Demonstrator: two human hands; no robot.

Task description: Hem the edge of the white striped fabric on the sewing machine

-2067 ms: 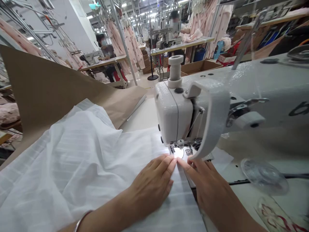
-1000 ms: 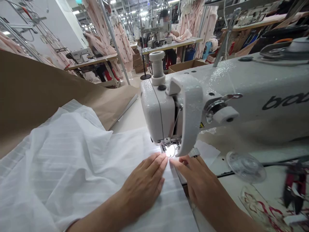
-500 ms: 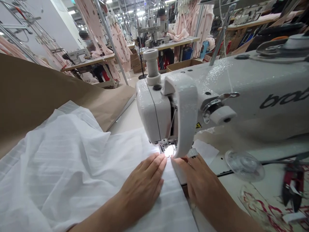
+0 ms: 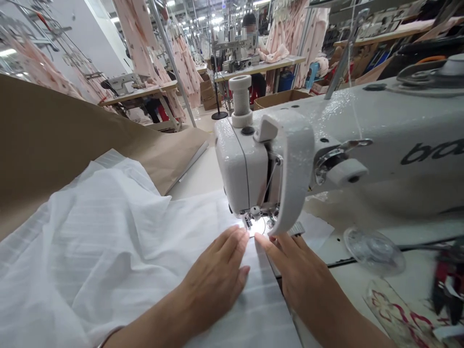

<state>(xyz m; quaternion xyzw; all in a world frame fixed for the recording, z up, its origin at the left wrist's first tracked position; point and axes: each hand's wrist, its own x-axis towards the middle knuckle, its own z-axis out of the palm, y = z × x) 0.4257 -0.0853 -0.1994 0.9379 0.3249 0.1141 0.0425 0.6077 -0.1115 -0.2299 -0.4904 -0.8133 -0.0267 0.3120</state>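
Note:
White striped fabric (image 4: 105,241) lies in loose folds on the left and runs flat under the needle area of a white sewing machine (image 4: 235,169). My left hand (image 4: 217,275) rests flat on this cloth, fingers stretched toward the lit presser foot (image 4: 249,222), thumb apart. On the other side, my right hand (image 4: 308,270) reaches in with its index fingertip on the fabric's right edge, just in front of the foot. Its other fingers extend partly behind the machine's white guard (image 4: 297,179). Both hands are open.
Brown paper (image 4: 79,130) rises behind the fabric. To the right lie a clear plastic disc (image 4: 375,249) and blurred dark red and black snippers (image 4: 449,285). Farther back are a co-worker (image 4: 249,29), other machines and hanging pink garments (image 4: 184,67).
The view has shifted slightly, so the machine appears farther right. My hands stay close to the presser foot; the left thumb stands a little farther out. A background worker at left is now hidden.

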